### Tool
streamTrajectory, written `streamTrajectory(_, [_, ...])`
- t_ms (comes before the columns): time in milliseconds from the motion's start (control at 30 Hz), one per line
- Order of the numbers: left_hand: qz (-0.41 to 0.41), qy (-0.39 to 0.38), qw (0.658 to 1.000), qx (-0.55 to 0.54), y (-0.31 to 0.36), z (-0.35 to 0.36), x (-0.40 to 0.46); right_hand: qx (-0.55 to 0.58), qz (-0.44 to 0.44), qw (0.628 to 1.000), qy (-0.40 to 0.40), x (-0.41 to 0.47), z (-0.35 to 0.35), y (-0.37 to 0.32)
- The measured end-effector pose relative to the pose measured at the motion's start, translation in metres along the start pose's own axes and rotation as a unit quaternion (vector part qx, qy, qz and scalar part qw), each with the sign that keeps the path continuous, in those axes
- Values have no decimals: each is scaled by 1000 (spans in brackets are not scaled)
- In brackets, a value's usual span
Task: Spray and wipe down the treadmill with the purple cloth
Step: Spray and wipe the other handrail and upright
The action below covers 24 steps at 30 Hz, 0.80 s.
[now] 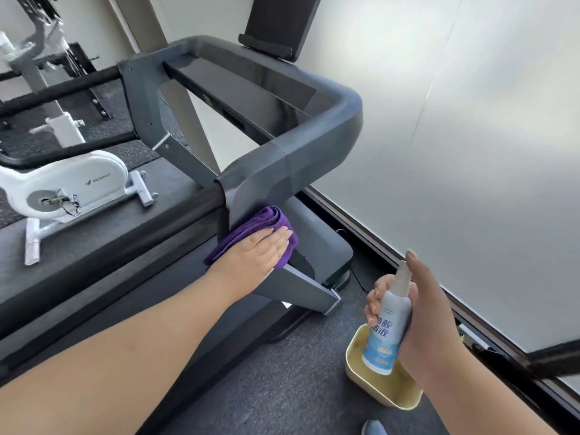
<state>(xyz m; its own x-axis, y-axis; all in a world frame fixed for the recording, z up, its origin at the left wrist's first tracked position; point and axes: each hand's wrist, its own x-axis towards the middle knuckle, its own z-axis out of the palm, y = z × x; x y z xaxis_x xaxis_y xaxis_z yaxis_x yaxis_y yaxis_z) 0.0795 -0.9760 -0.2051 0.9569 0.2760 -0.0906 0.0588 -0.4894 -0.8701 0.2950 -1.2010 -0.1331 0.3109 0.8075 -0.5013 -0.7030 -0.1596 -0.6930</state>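
The dark grey treadmill fills the middle of the view, its handrail frame looping from upper left to centre. My left hand lies flat with straight fingers on the folded purple cloth, pressing it against the right upright just below the handrail bend. My right hand grips a white and blue spray bottle upright at lower right, with the index finger raised over the nozzle. The bottle is held off to the right of the treadmill's base.
A cream plastic tub sits on the dark floor mat below the bottle. A frosted glass wall runs along the right. A white exercise bike stands at left beyond the treadmill deck. A blue shoe tip shows at the bottom.
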Motion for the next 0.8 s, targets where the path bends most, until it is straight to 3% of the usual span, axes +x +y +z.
streamTrajectory(367, [62, -72, 995, -1, 65, 26, -9, -61, 5, 998, 23, 25, -35, -13])
streamTrajectory(800, [38, -52, 998, -9, -9, -10, -8, -2, -4, 999, -45, 41, 1, -30])
